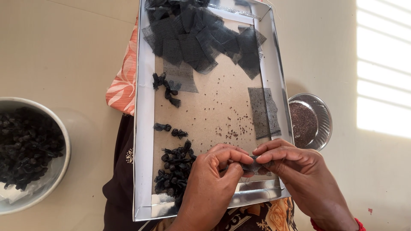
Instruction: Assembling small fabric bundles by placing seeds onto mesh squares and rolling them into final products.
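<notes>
Both hands, left hand [214, 171] and right hand [291, 164], pinch a small net piece [253, 163] over the tray [144, 128]; seeds could spill if it slips.

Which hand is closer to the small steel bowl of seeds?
Right. The right hand lies just beside and below the steel bowl; the left hand is farther off, across the tray, near the tied black bundles.

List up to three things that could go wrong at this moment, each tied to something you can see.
1. The tray seems to rest on the person's lap, so a shift might scatter the loose seeds.
2. The left hand and right hand pinch a small net piece; seeds may slip out.
3. The steel seed bowl sits near the right wrist and could tip.
</notes>
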